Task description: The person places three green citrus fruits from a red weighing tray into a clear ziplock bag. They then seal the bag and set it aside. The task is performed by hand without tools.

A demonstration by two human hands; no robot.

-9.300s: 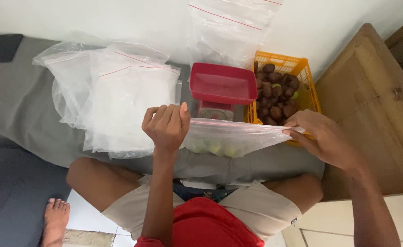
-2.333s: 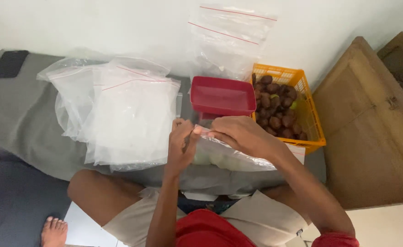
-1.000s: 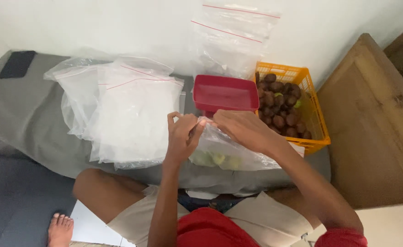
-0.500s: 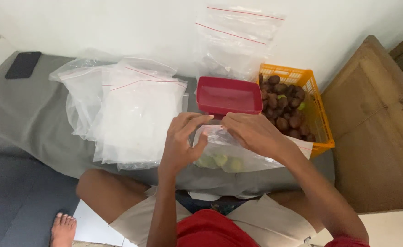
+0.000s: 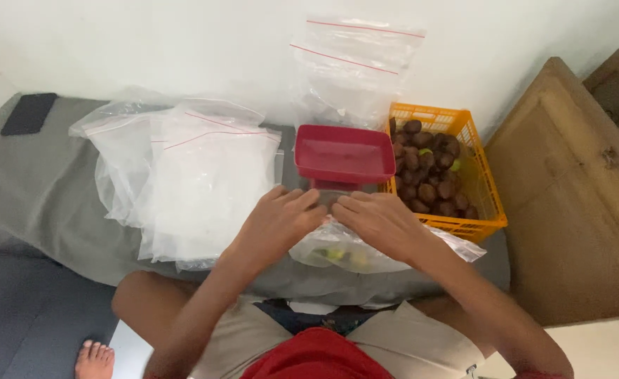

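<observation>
now both hands press flat on a clear bag (image 5: pixel 365 249) w/ green fruit inside, lying on the grey cloth (image 5: pixel 36 182) just in front of the red tray (image 5: pixel 344 151). left hand (image 5: pixel 278 221) & right hand (image 5: pixel 380 221) have fingers spread, not curled round it. orange basket (image 5: pixel 481 189) of brown fruit sits right beside. pile of empty bags (image 5: pixel 190 182) lies to the left.

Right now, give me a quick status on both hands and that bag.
Left hand and right hand both pressed on the clear bag, fruit inside. Red scale tray just behind, empty. Orange basket at right; nothing blocking.
</observation>
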